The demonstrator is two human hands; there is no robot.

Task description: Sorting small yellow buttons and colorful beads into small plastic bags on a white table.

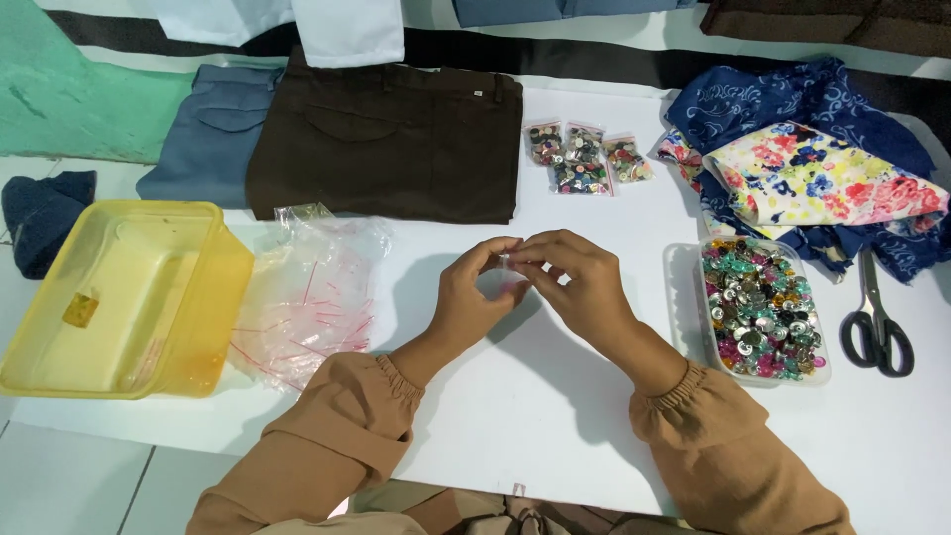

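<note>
White table [555, 416] | left hand [468, 297] and right hand [580, 282] fingers pinching small clear bag [505, 277] at frame centre | button tray [761, 309] lying right

What we cannot make out

Between the fingertips of our left hand [474, 297] and right hand [573, 282] sits a small clear bag [507, 272], too small and too covered for us to tell its contents. The three filled button bags [586, 157] at the far side show only a mixed blur of colours. The green cloth [69, 94] at far left and the white garment [327, 25] run off the frame, and our sleeves are cut off at the near edge.
</note>
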